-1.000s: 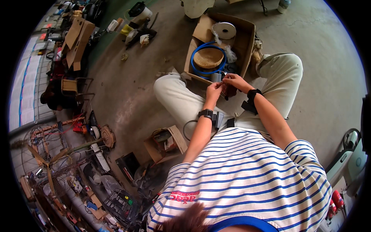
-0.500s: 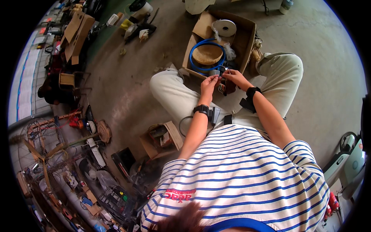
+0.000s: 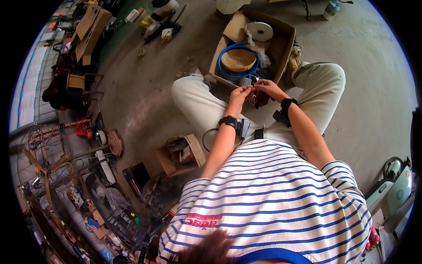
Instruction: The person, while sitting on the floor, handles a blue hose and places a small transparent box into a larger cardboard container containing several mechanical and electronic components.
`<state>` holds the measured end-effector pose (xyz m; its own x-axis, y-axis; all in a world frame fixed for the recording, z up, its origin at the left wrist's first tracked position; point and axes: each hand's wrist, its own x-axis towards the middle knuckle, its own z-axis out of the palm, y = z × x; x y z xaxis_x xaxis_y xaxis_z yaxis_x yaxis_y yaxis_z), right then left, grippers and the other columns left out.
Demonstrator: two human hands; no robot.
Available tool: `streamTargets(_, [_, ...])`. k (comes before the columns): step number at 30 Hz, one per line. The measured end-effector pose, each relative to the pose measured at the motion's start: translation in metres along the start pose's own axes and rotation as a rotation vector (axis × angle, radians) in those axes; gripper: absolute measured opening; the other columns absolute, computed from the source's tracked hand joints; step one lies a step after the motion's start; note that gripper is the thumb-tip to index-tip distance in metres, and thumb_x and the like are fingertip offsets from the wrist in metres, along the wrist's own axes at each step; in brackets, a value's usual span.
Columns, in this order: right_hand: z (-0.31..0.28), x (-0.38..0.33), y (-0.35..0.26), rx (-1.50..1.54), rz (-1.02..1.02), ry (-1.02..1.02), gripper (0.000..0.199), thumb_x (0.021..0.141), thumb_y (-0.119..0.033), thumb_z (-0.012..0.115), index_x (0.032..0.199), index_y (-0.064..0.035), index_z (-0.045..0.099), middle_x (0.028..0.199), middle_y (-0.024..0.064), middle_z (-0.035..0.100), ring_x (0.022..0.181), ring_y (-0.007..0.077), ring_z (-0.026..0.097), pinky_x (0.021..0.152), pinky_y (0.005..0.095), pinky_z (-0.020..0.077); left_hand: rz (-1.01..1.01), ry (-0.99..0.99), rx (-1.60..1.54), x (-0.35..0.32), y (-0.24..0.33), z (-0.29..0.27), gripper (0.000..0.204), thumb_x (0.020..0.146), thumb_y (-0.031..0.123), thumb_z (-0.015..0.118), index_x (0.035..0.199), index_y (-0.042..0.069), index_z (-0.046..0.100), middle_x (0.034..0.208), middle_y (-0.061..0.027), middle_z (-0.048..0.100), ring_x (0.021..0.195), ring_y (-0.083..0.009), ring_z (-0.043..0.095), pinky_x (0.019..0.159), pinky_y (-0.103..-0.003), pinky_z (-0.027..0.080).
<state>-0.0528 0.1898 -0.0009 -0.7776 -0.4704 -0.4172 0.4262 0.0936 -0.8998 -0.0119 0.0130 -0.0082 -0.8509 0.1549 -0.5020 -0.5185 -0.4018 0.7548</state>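
Note:
I sit on a concrete floor with my legs apart. My left hand [image 3: 239, 94] and my right hand [image 3: 267, 89] meet in front of me, fingers pinched together on a small dark part [image 3: 259, 99] held between them. A small grey metal piece [image 3: 246, 82] sits just beyond my fingertips. Both wrists wear black bands. Right ahead stands an open cardboard box [image 3: 283, 44] holding a round woven disc [image 3: 238, 60] ringed by blue tubing [image 3: 224, 55] and a white roll of tape [image 3: 260, 31].
A small open cardboard box [image 3: 180, 152] with parts sits by my left thigh. Fan grilles, wires and scrap [image 3: 66, 176] pile up at the left. Flattened cardboard [image 3: 90, 26] and bottles lie at the far left. A white-green machine [image 3: 395, 189] stands at the right.
My hands stay together on the small part, shifting slightly toward the box. The view has tilted a little downward.

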Motion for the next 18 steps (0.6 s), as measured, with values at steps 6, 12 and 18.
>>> streamTargets(6, [-0.001, -0.001, -0.001, -0.042, 0.027, -0.004, 0.019, 0.084, -0.029, 0.056, 0.091, -0.0116, 0.059, 0.066, -0.0069, 0.053, 0.048, 0.0009, 0.042, 0.036, 0.0186, 0.0265, -0.034, 0.009, 0.013, 0.000, 0.001, 0.002, 0.019, 0.086, 0.011, 0.057, 0.104, 0.003, 0.058, 0.094, -0.0054, 0.065, 0.082, -0.0110, 0.061, 0.072, -0.022, 0.048])
streamTargets(12, [0.002, -0.007, -0.011, -0.065, 0.064, -0.037, 0.017, 0.084, -0.028, 0.056, 0.091, -0.0124, 0.059, 0.064, -0.0075, 0.052, 0.045, 0.0012, 0.040, 0.034, 0.0188, 0.0244, -0.041, -0.001, -0.005, 0.001, -0.003, -0.005, 0.020, 0.086, 0.010, 0.058, 0.104, 0.003, 0.058, 0.095, -0.0065, 0.065, 0.083, -0.0115, 0.062, 0.073, -0.022, 0.049])
streamTargets(18, [-0.002, -0.004, -0.003, -0.095, 0.063, -0.091, 0.018, 0.085, -0.028, 0.056, 0.091, -0.0120, 0.059, 0.065, -0.0071, 0.053, 0.048, 0.0012, 0.042, 0.037, 0.0188, 0.0272, -0.076, -0.015, 0.064, 0.002, -0.004, -0.006, 0.018, 0.086, 0.010, 0.056, 0.102, 0.002, 0.058, 0.092, -0.0064, 0.064, 0.080, -0.0122, 0.062, 0.073, -0.022, 0.050])
